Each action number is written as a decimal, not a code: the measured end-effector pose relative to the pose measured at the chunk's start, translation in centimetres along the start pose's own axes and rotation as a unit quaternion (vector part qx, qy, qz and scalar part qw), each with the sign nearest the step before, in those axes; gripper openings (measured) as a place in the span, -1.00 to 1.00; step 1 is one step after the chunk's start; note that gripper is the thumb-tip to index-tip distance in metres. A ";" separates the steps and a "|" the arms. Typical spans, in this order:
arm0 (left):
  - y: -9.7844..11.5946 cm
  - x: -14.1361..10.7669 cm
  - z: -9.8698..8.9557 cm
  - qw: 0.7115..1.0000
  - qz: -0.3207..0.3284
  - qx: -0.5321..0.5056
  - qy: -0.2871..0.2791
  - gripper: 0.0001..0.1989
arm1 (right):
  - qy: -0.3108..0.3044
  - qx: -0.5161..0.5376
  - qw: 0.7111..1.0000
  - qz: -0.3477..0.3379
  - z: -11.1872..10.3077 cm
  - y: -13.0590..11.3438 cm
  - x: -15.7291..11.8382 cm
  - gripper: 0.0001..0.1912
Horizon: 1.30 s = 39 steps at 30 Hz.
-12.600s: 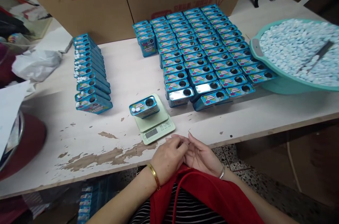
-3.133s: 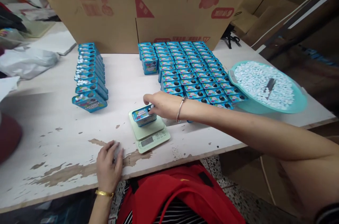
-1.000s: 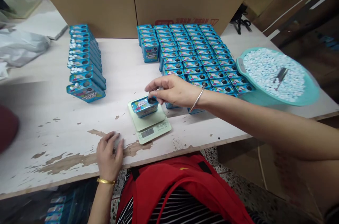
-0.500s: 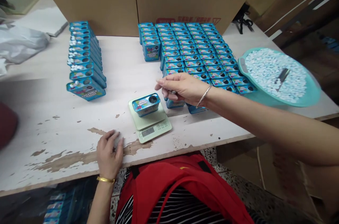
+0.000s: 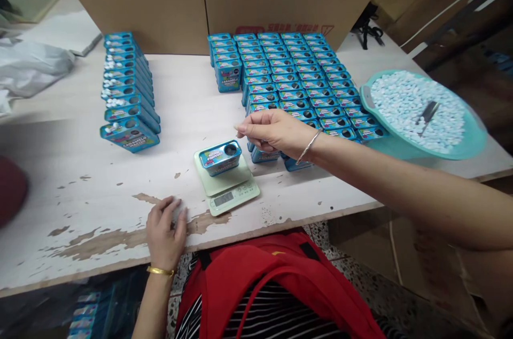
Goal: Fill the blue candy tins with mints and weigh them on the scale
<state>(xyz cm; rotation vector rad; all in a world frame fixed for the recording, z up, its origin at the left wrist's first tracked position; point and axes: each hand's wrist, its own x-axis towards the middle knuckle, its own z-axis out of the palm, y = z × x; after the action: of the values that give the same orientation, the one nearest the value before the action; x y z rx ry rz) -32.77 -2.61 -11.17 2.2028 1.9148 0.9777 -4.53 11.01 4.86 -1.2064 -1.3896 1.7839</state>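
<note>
A blue candy tin [image 5: 220, 157] stands on a pale green digital scale [image 5: 230, 192], its round hole at the right of the top. My right hand [image 5: 276, 130] hovers above and to the right of this tin, thumb and fingers pinched together. Whatever the fingers hold is too small or hidden to make out. Resting on the table near its front edge is my left hand [image 5: 166, 229], open, fingers slightly bent, apart from the scale. The digits on the scale's display are not readable.
Rows of blue tins [image 5: 294, 82] with open holes stand behind my right hand. At the left, another row of tins [image 5: 130, 133] has white candies on top. A turquoise basin [image 5: 476, 144] holds pale candies and a metal scoop [image 5: 428, 113]. A cardboard box [image 5: 168, 13] stands behind.
My right hand's fingers have drawn closer together in nearly the same place; a small pale spot seen under them before no longer shows. My left hand, the tin and the scale have stayed put.
</note>
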 end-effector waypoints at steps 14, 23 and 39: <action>1.0 0.8 -0.8 0.999 -0.022 -0.027 -0.005 -0.68 | 0.006 -0.026 0.998 -0.052 1.1 -1.1 -0.1 -0.76; 6.5 12.9 -1.6 0.976 0.159 -0.057 -0.139 -0.38 | -0.008 0.018 0.998 0.064 0.2 6.8 -7.0 -0.53; 5.5 35.4 12.3 0.984 0.156 0.054 -0.069 -0.49 | 0.161 0.189 0.957 0.149 1.2 17.8 -8.5 -0.37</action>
<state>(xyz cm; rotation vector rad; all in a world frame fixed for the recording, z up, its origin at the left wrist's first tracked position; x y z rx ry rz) -20.98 32.60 -3.86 2.6126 1.6333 0.7423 -0.36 -1.98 -9.44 -1.4633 -0.6694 1.8368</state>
